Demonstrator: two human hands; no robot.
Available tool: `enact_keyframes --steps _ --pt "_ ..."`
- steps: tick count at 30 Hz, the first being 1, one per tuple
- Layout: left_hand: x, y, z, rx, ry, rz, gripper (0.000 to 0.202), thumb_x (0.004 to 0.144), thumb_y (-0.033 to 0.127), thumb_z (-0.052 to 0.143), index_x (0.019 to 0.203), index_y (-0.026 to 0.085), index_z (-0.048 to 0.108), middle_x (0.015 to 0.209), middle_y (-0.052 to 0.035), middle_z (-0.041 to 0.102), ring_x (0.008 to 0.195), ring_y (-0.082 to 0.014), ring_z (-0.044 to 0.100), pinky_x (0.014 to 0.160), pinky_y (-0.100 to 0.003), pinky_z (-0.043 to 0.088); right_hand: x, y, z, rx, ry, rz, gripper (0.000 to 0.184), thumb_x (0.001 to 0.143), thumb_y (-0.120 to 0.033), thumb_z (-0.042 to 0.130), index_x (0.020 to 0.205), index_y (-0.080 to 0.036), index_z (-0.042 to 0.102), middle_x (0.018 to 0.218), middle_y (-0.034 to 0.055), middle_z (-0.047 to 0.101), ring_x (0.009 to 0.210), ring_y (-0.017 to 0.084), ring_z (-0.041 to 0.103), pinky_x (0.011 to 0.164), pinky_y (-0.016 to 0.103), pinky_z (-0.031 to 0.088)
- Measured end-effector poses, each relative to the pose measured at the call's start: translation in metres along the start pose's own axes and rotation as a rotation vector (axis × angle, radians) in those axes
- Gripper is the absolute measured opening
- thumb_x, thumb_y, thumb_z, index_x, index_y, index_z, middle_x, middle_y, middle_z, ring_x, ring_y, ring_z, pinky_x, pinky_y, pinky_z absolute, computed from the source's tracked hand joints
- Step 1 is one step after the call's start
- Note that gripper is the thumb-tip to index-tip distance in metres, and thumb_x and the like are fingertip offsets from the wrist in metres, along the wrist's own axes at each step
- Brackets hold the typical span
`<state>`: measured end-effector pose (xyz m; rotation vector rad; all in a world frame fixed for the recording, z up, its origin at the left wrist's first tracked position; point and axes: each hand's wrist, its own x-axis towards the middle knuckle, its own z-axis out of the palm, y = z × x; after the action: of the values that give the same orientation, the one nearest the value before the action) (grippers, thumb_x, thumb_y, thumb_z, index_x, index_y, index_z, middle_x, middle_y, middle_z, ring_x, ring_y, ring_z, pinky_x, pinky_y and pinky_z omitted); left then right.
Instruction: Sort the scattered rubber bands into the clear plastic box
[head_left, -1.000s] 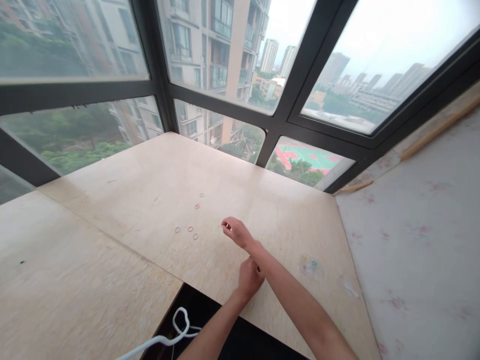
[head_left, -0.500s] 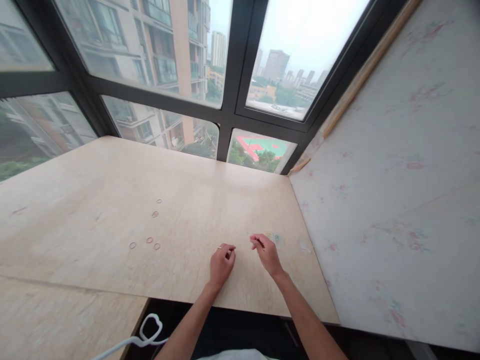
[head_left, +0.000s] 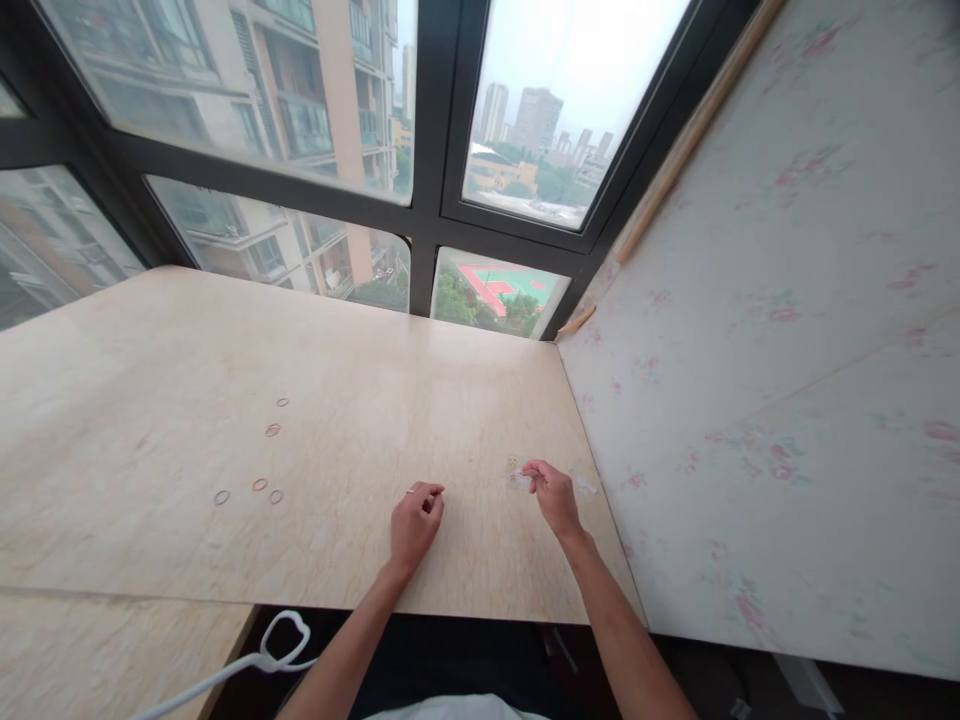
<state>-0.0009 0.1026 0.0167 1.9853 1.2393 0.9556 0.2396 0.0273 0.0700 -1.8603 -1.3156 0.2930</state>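
I have the right hand at the right edge of the clear packet, near the wallpapered wall, its fingers drawn narrow; I cannot tell whether they grip anything. The left hand is half curled over the pale tabletop, contents unclear to me. Farther left, thin bands lie at 5 spots.

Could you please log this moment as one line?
right hand: at clear packet, contact unclear | left hand: curled, over tabletop | thin rings: left of both hands
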Motion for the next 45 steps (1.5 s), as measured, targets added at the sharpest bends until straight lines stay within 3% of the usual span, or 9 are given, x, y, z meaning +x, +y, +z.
enact_keyframes --steps 7,17,27,36,45 --pt "0.002 0.0 0.003 0.015 0.029 -0.023 0.018 0.081 0.022 0.046 0.084 0.019 0.063 0.084 -0.0045 0.068 0.061 -0.0138 0.061 0.061 -0.027 0.048 0.006 0.013 -0.001 -0.033 -0.049 -0.038 0.027 0.088 -0.028 0.04 0.084 -0.019 0.065 0.071 0.0021 0.066 0.05 0.012 0.053 0.054 0.024 0.044" --pt "0.001 -0.002 0.005 0.008 0.061 -0.051 0.017 0.082 0.024 0.046 0.085 0.019 0.063 0.085 -0.004 0.068 0.062 -0.014 0.061 0.062 -0.027 0.048 0.012 0.025 -0.004 -0.05 -0.12 -0.143 0.026 0.089 -0.028 0.04 0.082 -0.02 0.064 0.073 0.0016 0.065 0.054 0.012 0.054 0.062 0.026 0.047" --pt "0.002 0.0 0.004 0.016 0.055 -0.046 0.017 0.083 0.024 0.047 0.084 0.019 0.063 0.083 -0.0031 0.067 0.062 -0.0136 0.061 0.06 -0.026 0.048 0.012 0.027 -0.003 -0.098 -0.11 -0.145 0.028 0.092 -0.028 0.037 0.087 -0.019 0.063 0.08 0.005 0.068 0.072 0.016 0.063 0.07 0.029 0.05" --pt "0.002 -0.001 0.005 -0.007 0.054 -0.059 0.017 0.083 0.024 0.048 0.084 0.019 0.063 0.082 -0.0034 0.066 0.061 -0.0134 0.06 0.06 -0.026 0.047 0.012 0.032 -0.004 -0.167 -0.191 -0.186 0.03 0.093 -0.033 0.042 0.093 -0.021 0.069 0.095 0.0056 0.072 0.089 0.02 0.066 0.081 0.034 0.05" --pt "0.001 -0.003 0.005 -0.02 0.058 -0.068 0.016 0.082 0.023 0.048 0.085 0.019 0.063 0.083 -0.0034 0.066 0.062 -0.0139 0.06 0.061 -0.026 0.047 0.013 0.032 -0.003 -0.168 -0.23 -0.177 0.027 0.093 -0.033 0.044 0.096 -0.023 0.069 0.097 0.0028 0.071 0.084 0.017 0.067 0.069 0.028 0.054"
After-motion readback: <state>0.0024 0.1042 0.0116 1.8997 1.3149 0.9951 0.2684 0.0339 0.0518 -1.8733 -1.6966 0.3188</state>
